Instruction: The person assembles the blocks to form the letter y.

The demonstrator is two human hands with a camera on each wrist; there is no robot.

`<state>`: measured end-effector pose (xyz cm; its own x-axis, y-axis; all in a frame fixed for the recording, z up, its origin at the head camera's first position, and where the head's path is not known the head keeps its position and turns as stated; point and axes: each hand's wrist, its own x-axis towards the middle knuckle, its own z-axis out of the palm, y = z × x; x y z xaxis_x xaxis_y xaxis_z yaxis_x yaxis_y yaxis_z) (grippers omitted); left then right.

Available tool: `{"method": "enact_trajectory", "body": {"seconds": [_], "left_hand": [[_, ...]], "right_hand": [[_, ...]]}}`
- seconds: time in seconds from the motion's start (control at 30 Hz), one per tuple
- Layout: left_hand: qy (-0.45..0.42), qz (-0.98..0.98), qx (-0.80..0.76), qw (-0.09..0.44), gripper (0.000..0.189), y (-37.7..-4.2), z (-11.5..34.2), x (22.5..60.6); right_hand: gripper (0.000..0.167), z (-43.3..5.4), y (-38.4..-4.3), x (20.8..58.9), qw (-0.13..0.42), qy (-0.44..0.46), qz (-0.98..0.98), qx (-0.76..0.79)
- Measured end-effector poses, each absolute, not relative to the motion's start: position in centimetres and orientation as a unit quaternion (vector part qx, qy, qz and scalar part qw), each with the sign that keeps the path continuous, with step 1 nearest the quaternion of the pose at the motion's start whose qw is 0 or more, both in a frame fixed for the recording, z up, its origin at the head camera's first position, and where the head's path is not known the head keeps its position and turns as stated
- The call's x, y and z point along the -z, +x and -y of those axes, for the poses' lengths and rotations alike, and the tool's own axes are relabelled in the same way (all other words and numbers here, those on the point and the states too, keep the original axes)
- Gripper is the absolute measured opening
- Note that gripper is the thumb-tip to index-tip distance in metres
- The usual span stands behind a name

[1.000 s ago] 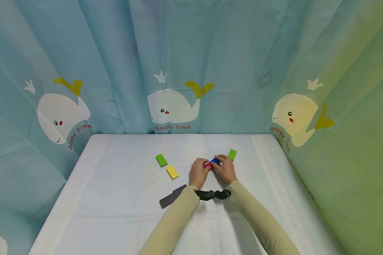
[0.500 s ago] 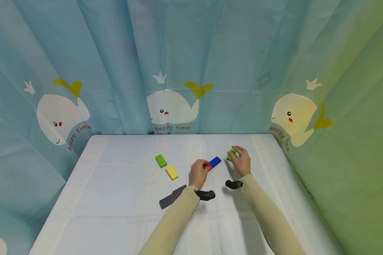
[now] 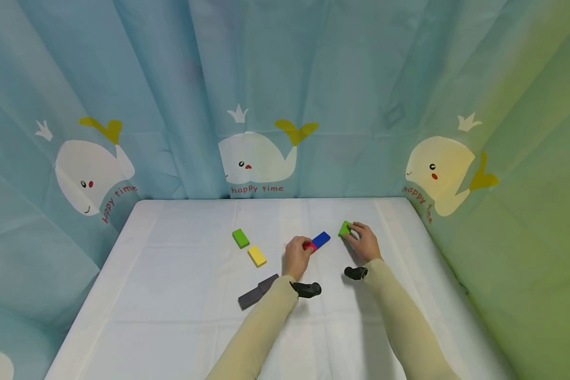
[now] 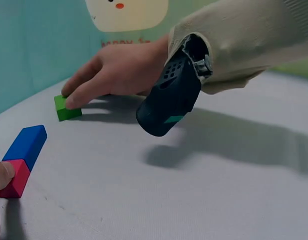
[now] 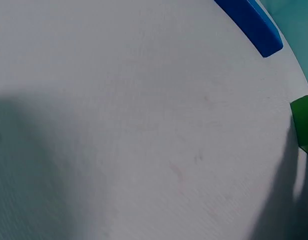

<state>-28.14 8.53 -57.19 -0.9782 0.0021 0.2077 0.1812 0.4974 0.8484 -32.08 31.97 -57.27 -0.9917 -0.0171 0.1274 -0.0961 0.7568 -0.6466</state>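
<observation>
My left hand (image 3: 296, 258) pinches a red block (image 4: 16, 182) that lies on the white-covered table, end to end with a blue block (image 3: 321, 239). To the right, my right hand (image 3: 366, 245) has its thumb and fingers on a green block (image 3: 344, 229), gripping it at the table surface. In the left wrist view that green block (image 4: 67, 108) sits between the right thumb and fingers. The right wrist view catches only part of the green block (image 5: 301, 122) at its edge, with the blue block (image 5: 253, 25) above it.
Left of the hands lie another green block (image 3: 240, 238) and a yellow block (image 3: 257, 256). Two dark grey blocks (image 3: 250, 298) lie end to end beside the left forearm. A whale-printed curtain (image 3: 351, 105) stands behind the table (image 3: 185, 316).
My right hand has left the blue block, moved right and taken hold of the green block. My left hand has stayed on the red block.
</observation>
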Motion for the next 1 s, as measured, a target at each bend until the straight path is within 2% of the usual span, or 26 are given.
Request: {"method": "enact_trajectory", "body": {"seconds": [0.33, 0.77, 1.0], "left_hand": [[-0.056, 0.864, 0.489, 0.106, 0.016, -28.1, -8.6, 56.9], [-0.062, 0.859, 0.5, 0.097, 0.017, -28.0, -8.6, 57.3], [-0.061, 0.865, 0.487, 0.103, 0.016, -28.2, -8.6, 57.5]], "right_hand": [[0.052, -31.8, -32.0, 56.8, 0.03, 0.042, 0.937, -0.346], [0.053, -31.6, -31.6, 57.3, 0.058, 0.027, 0.931, -0.358], [0.051, -31.4, -31.8, 57.8, 0.071, 0.049, 0.935, -0.343]]}}
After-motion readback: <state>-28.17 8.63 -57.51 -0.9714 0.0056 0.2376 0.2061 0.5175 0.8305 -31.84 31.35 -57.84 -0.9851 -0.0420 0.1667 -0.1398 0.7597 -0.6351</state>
